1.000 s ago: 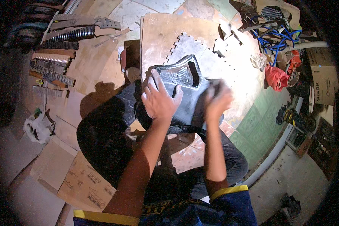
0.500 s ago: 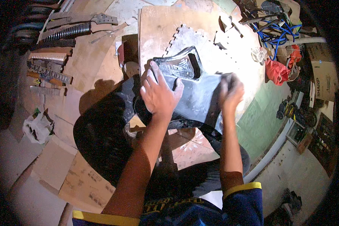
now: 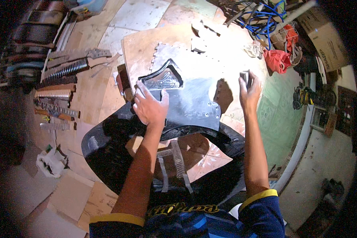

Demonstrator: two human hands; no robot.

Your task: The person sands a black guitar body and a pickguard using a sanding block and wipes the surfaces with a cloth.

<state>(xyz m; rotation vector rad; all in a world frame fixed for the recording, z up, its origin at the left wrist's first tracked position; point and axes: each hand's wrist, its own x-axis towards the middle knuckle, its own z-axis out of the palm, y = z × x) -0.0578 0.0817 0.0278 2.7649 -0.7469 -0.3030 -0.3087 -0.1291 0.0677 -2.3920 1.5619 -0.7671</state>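
Observation:
A black moulded panel (image 3: 192, 99), filmed with pale dust, lies in front of me. Near its far side is a triangular recess (image 3: 162, 80) with a thick glossy rim, and small holes show near its right end. My left hand (image 3: 150, 105) rests on the panel's left part, fingers spread, the fingertips next to the recess. Off the panel to the right, my right hand (image 3: 250, 93) is raised, pinching a small grey block (image 3: 246, 78) that looks like a sanding block. Its shadow falls at the panel's right edge.
A wooden board (image 3: 137, 47) lies under the panel, with torn dark scraps (image 3: 204, 33) on it. Long saw-like tools (image 3: 67, 71) lie at the left. Blue cable (image 3: 267, 18) and a red cloth (image 3: 277, 60) are at the far right. Cardboard (image 3: 69, 194) lies near left.
My right hand has moved right, off the panel, and the block in it now shows clearly. My left hand stays on the panel. The whole view has shifted.

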